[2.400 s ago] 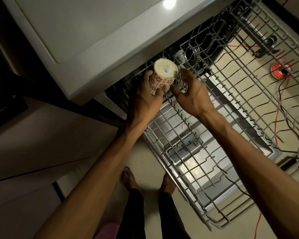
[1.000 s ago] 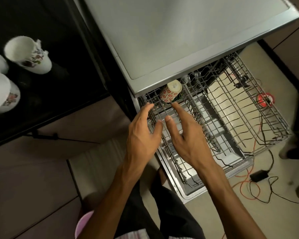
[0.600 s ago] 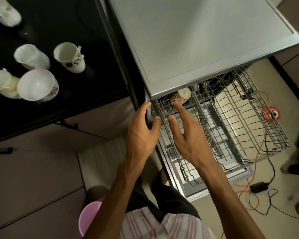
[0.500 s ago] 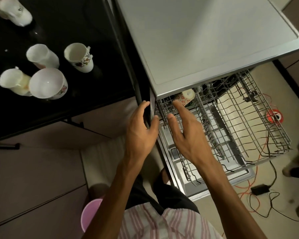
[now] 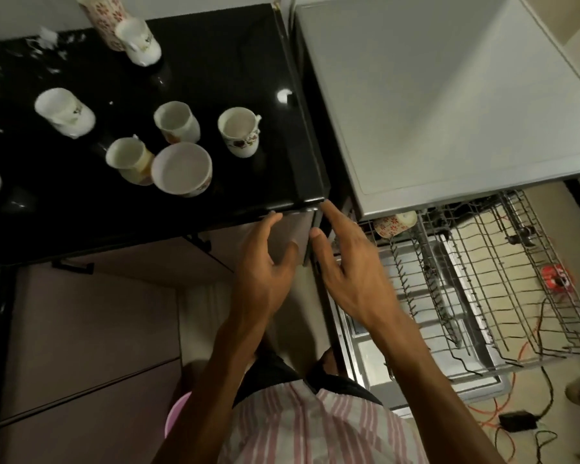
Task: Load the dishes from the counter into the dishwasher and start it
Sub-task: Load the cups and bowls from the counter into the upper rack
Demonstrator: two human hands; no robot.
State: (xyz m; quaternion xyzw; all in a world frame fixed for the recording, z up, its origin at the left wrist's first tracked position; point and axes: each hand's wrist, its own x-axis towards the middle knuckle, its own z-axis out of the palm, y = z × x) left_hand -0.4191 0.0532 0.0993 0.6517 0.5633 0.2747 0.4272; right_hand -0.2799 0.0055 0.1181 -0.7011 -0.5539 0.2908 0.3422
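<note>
A red-flowered cup (image 5: 395, 223) lies upside down at the back left of the pulled-out dishwasher rack (image 5: 489, 283). On the black counter (image 5: 231, 72) stand several white cups and a bowl (image 5: 182, 169); the nearest is a flowered mug (image 5: 239, 131). My left hand (image 5: 268, 269) and my right hand (image 5: 352, 262) hover side by side just below the counter's front corner. Both have relaxed, spread fingers and hold nothing.
The dishwasher's grey top (image 5: 449, 95) overhangs the rack. Its open door (image 5: 449, 373) lies low under the rack. Cables and a red object (image 5: 556, 277) lie on the floor to the right. A pink bucket (image 5: 176, 413) stands by my feet. Cabinet fronts (image 5: 91, 329) fill the left.
My left hand let go of the red-flowered cup, which stayed in the rack. Both hands drew back from the rack toward the counter corner, and my view swung left onto the counter.
</note>
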